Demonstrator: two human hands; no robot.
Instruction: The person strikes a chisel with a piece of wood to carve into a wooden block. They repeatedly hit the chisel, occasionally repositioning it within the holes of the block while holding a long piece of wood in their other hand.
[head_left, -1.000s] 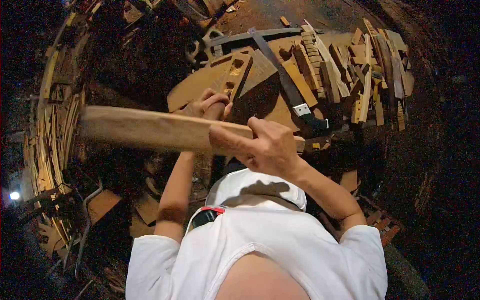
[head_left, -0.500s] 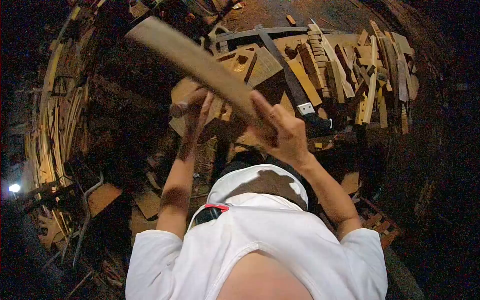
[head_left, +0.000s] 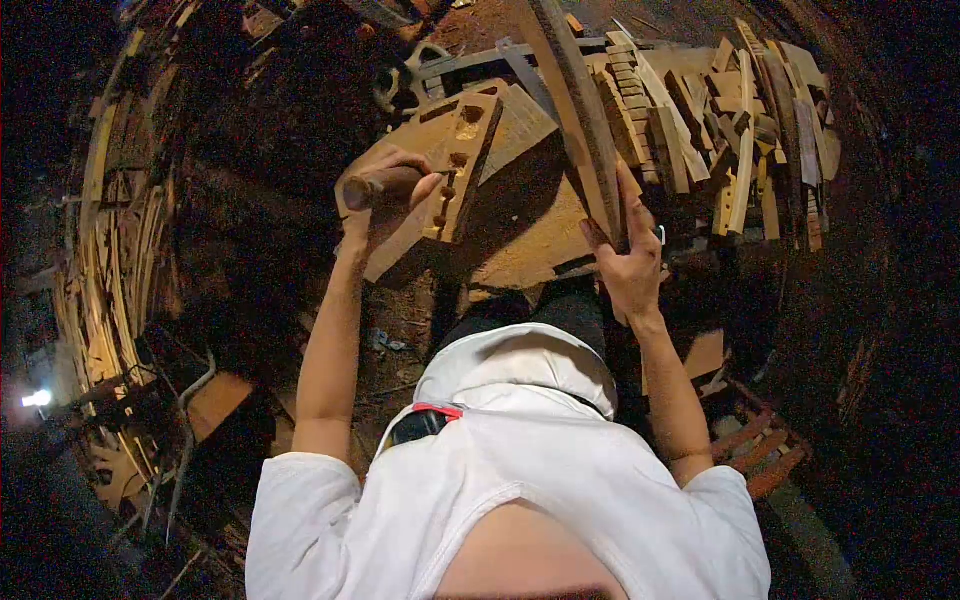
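Observation:
My left hand is closed around a tool with a rounded wooden handle; its thin dark tip points right, at a wooden piece with several carved recesses. That piece lies tilted on a wooden block. In my right hand is the near end of a long, slightly curved wooden board, raised and reaching up past the top of the view. The board hides part of the bench behind it.
Many wooden strips and blocks stand in a row at the upper right. Long thin slats lie along the far left. A red slatted object is at the lower right, and a bright lamp shines at the left edge.
The long board has swung from the upper left to the right, with my right hand moving right. The carved piece beneath it now shows. My left hand is nearer that piece.

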